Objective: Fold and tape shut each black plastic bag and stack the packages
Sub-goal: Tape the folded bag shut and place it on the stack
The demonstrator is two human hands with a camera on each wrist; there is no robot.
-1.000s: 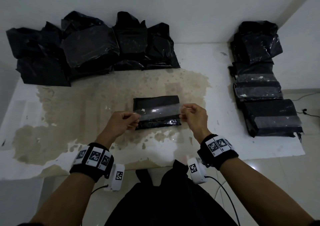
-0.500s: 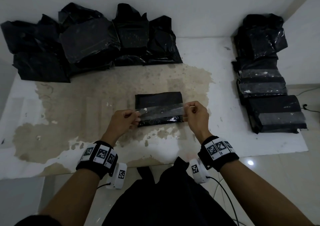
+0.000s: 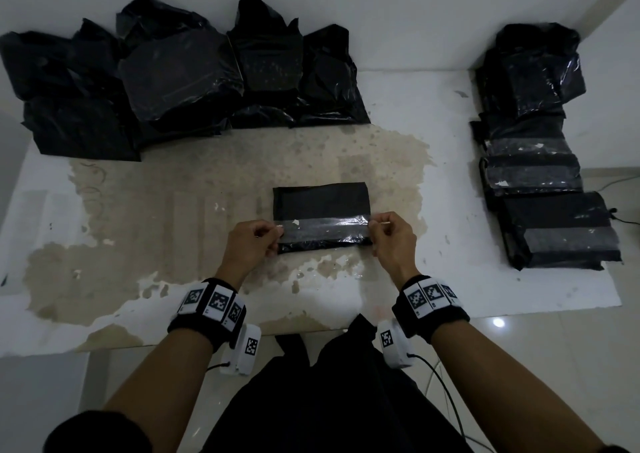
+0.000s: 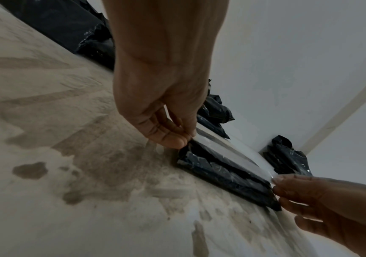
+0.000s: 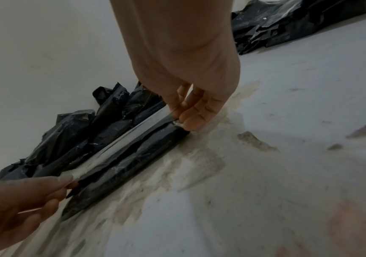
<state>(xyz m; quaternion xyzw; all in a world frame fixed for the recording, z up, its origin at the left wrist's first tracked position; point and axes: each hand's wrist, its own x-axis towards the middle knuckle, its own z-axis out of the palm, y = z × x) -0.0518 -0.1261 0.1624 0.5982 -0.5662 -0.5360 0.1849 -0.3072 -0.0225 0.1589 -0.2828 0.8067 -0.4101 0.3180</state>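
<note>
Your strip of clear tape (image 3: 323, 228) has come down closer to the folded black bag (image 3: 320, 204), which lies flat at mid-table (image 3: 104, 244). Your left hand (image 3: 250, 246) pinches the tape's left end, your right hand (image 3: 393, 241) its right end. Untaped bags (image 3: 180, 78) far left; stacked taped packages (image 3: 540, 189) at right.

No words, brand names or numbers can be read anywhere in these views; the only signs are black-and-white square code markers on the left wristband (image 3: 211, 303), the right wristband (image 3: 429, 295) and the two white wrist cameras (image 3: 250, 347), with tiny unreadable print beneath them
</note>
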